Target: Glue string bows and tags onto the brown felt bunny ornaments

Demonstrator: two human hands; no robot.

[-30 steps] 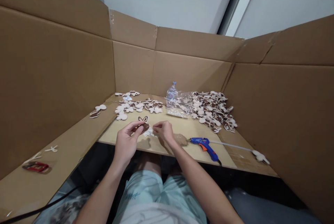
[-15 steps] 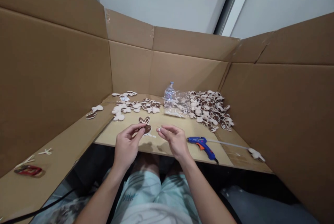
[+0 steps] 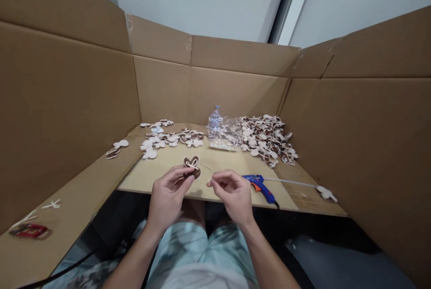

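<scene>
My left hand [image 3: 170,192] is closed, pinching a brown bunny-shaped felt piece [image 3: 196,173] with white edging. A cream ribbon bow [image 3: 191,163] shows on the piece, just below its ears. My right hand [image 3: 232,190] pinches a thin cream ribbon [image 3: 208,167] between thumb and fingertips; its loose end reaches up and left toward the felt piece. The two hands are a short way apart over the near part of the pale board [image 3: 161,174]. A blue glue gun [image 3: 261,184] with an orange trigger lies just right of my right hand.
A big heap of brown-and-white felt pieces [image 3: 266,138] lies back right, a smaller group [image 3: 173,138] back left. A plastic bottle [image 3: 215,120] and clear bag [image 3: 229,134] stand between. Red-handled snips [image 3: 30,230] and a ribbon bow [image 3: 52,204] lie left. Cardboard walls [image 3: 239,84] surround the board.
A length of cream ribbon now extends from my right fingers, where a small white bit showed before. The felt piece has shifted slightly right and down, its bow more visible. The view has shifted slightly.
</scene>
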